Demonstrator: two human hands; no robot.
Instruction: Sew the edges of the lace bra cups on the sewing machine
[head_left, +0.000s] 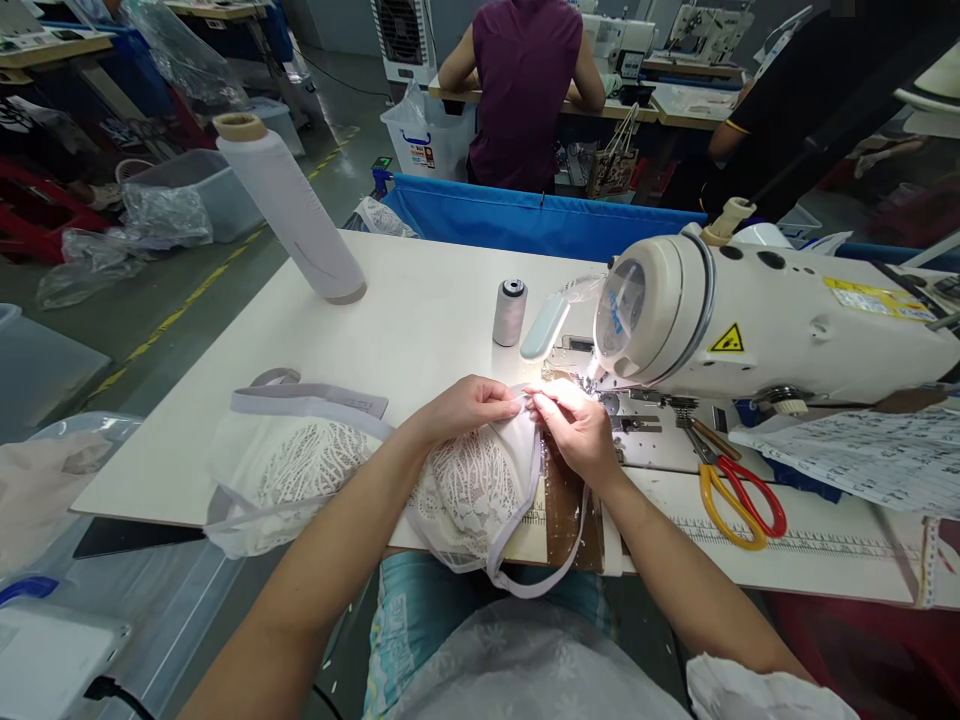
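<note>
A white lace bra [476, 480] lies across the front edge of the sewing table, one cup to the left and the other under my hands. My left hand [480, 402] pinches the top edge of the right-hand cup. Close beside it, my right hand [574, 425] pinches the same edge near its lilac-grey binding. Just right of my fingertips are the lit needle area and the head of a white sewing machine [780, 310]. A loop of strap hangs over the table's front edge. What lies between the fingertips is too small to make out.
A small thread spool [510, 313] and a large thread cone [292, 215] stand on the white table [420, 290]. Red- and yellow-handled scissors [739, 495] lie right of my right hand, near printed papers [862, 455]. A blue cloth trough [525, 220] runs behind; two people sit beyond.
</note>
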